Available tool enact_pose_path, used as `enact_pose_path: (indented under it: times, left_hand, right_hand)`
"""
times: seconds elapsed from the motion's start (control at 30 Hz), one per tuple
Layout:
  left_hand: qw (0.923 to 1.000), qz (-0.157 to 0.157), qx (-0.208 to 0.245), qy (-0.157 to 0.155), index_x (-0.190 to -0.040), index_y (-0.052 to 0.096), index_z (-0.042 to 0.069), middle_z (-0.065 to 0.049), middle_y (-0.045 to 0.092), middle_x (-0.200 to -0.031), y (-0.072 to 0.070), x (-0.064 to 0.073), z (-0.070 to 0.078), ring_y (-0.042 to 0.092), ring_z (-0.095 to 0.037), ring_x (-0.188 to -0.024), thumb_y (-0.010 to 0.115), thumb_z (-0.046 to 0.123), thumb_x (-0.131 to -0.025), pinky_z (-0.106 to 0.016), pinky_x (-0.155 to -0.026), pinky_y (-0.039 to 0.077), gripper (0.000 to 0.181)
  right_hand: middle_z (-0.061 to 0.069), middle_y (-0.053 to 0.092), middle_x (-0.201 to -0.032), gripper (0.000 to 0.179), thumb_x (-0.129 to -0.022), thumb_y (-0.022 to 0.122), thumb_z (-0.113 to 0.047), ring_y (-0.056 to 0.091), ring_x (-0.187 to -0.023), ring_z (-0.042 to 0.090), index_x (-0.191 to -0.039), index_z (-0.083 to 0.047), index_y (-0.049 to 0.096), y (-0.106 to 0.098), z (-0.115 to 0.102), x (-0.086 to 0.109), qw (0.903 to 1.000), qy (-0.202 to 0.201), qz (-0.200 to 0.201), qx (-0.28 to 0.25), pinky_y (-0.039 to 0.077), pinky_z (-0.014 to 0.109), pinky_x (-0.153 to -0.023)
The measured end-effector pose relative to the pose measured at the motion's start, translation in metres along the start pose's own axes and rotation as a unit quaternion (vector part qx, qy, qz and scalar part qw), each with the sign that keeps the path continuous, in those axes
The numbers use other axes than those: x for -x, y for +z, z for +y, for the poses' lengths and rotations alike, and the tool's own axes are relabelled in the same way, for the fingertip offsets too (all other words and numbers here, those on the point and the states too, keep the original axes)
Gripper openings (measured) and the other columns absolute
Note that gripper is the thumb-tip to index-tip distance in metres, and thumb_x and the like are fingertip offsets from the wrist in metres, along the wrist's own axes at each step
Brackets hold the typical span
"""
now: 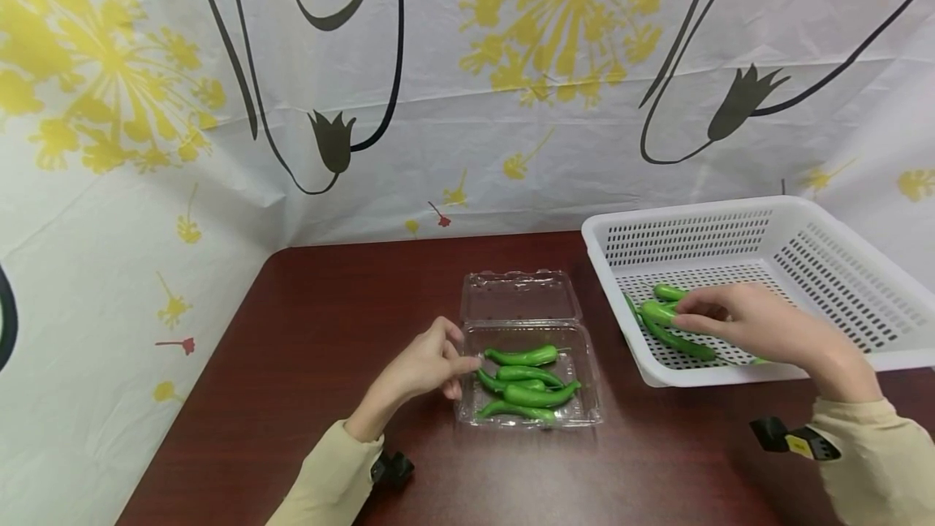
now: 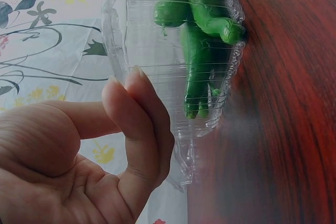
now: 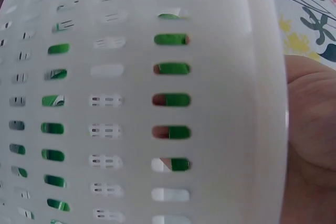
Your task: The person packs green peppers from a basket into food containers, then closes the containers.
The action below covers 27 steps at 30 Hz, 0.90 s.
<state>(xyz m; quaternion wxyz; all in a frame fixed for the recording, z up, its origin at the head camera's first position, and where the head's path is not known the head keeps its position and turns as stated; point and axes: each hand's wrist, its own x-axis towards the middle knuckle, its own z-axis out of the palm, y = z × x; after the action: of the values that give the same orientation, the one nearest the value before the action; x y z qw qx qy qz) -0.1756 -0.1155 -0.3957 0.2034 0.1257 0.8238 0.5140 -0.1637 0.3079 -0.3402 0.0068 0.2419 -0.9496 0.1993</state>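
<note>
A clear plastic clamshell box (image 1: 521, 307) lies on the table with its lid folded back, holding several green chili peppers (image 1: 540, 394). My left hand (image 1: 429, 364) is at the box's left side, its fingers curled and pinching the rim. The left wrist view shows the fingertips of that hand (image 2: 136, 124) against the clear wall, with peppers showing through it. Inside the white basket (image 1: 825, 213), my right hand (image 1: 752, 323) grips a green pepper (image 1: 657, 313) between thumb and fingers. In the right wrist view the basket's slotted wall (image 3: 226, 103) hides most of that grip.
More green peppers (image 1: 679, 343) lie on the basket floor near its left wall. The dark red wooden table (image 1: 351, 291) extends to the left and front of the box. A patterned white cloth (image 1: 438, 63) hangs behind the table and along its left side.
</note>
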Motion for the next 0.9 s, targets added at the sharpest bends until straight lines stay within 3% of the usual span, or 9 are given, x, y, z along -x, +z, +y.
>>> enact_pose_path:
  times: [0.4, 0.9]
  left_hand:
    - [1.0, 0.002, -0.006, -0.006, -0.119, 0.043, -0.006, -0.018, 0.064, -0.078, 0.0, 0.0, 0.0, 0.06, -0.014, -0.048, 0.072, 0.01, -0.095, -0.036, -0.057, 0.056, 0.04]
    - [0.9998, 0.002, -0.014, -0.01, -0.121, 0.043, -0.006, -0.015, 0.064, -0.076, 0.001, 0.0, 0.0, 0.06, -0.014, -0.048, 0.071, 0.01, -0.096, -0.032, -0.058, 0.056, 0.041]
  right_hand:
    - [-0.025, 0.062, -0.082, 0.003, -0.093, 0.075, -0.021, 0.056, -0.073, -0.005, -0.096, -0.021, 0.074, 0.003, -0.007, -0.002, 0.999, -0.025, 0.033, 0.019, 0.051, 0.028, -0.065]
    - [-0.022, 0.065, -0.084, 0.007, -0.093, 0.074, -0.021, 0.059, -0.076, -0.005, -0.1, -0.018, 0.075, 0.004, -0.012, -0.003, 0.999, -0.022, 0.035, 0.017, 0.054, 0.031, -0.068]
